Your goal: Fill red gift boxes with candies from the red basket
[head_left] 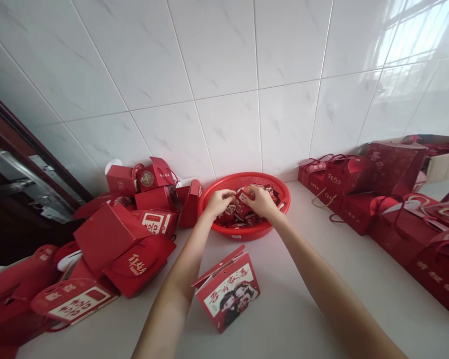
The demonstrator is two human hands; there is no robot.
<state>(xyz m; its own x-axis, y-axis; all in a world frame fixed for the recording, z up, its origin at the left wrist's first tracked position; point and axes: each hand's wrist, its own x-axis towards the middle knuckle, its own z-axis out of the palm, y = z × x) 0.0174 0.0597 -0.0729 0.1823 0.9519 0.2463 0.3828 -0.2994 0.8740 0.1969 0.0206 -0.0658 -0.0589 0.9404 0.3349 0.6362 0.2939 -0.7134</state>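
L hand [221, 202] & R hand [261, 200] in red basket [245, 233] by wall, at red packets [241, 212]; fingers part-curled, grip unclear. Box [229, 291] nearer cam, between arms: red Chinese chars on white, cartoon pair. L-side boxes [134, 264]: gold script, "囍"-type print. R-side bags [362, 209]: gold chars, too small to read.

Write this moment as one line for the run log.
left hand: in basket | right hand: at red packets | picture box: on table
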